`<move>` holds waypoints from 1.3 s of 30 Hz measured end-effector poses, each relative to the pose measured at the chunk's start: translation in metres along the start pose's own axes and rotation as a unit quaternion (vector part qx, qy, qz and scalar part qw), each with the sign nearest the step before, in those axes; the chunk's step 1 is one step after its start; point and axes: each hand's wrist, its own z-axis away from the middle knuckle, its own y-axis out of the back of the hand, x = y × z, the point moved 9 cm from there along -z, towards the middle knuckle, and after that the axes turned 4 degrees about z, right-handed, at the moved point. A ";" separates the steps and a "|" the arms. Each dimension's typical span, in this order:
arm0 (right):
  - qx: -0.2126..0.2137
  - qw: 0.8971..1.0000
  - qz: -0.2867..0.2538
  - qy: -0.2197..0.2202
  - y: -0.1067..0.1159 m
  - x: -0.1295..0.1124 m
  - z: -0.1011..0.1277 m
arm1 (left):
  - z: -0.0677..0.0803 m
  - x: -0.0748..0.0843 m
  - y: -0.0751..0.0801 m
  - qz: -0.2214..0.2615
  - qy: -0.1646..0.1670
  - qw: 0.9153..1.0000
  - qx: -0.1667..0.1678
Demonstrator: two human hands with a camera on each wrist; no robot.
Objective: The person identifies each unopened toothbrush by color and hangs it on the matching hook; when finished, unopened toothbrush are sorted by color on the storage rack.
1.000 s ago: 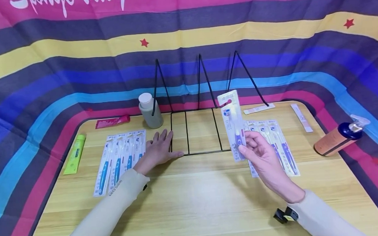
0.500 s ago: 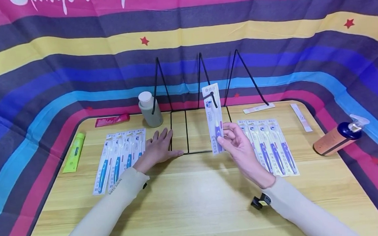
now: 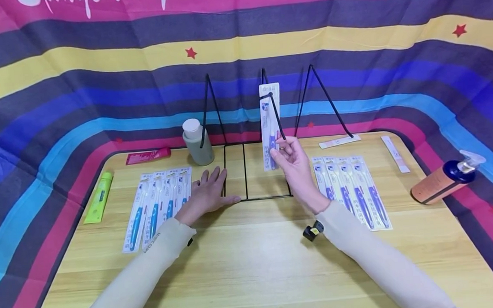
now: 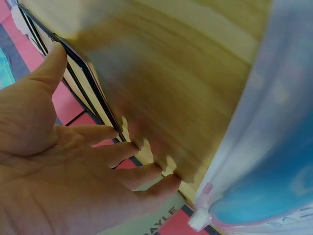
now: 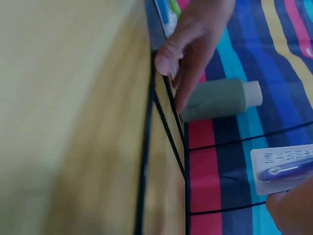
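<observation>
My right hand (image 3: 292,162) pinches the lower part of a packaged purple toothbrush (image 3: 270,123), thumb in front. The pack stands upright at the middle arm of a black wire rack (image 3: 267,198); wire crosses its front near the top hole. In the right wrist view the pack's lower end (image 5: 274,178) shows beside that hand. My left hand (image 3: 208,195), fingers spread, rests at the rack base's left side, thumb on the front bar. In the left wrist view the fingers of this hand (image 4: 73,161) touch the base wire. Blue toothbrush packs (image 3: 152,213) lie left; purple packs (image 3: 354,194) lie right.
A grey bottle with a white cap (image 3: 197,145) stands behind my left hand. A red tube (image 3: 145,156) and a green tube (image 3: 99,197) lie left. White sachets (image 3: 339,141) lie back right, near an orange pump bottle (image 3: 439,183). A striped cloth (image 3: 239,47) surrounds the table.
My right hand has carried the toothbrush pack leftward to the rack's middle arm, then up and back along it. The left hand has stayed in place.
</observation>
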 end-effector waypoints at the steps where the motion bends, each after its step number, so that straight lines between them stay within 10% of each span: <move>1: 0.002 1.000 0.001 -0.006 -0.001 0.002 -0.006 | 0.000 0.000 0.000 0.000 -0.001 1.000 0.002; 20: 0.060 0.996 0.066 0.004 0.007 0.009 -0.079 | 0.000 0.001 0.002 -0.007 -0.011 1.000 0.013; 31: 0.056 0.998 0.011 -0.002 0.034 -0.001 -0.057 | 0.004 -0.001 -0.004 0.000 -0.015 1.000 0.014; 39: 0.021 0.999 -0.027 -0.031 0.100 -0.034 -0.015 | 0.002 -0.003 -0.003 0.000 -0.014 1.000 0.024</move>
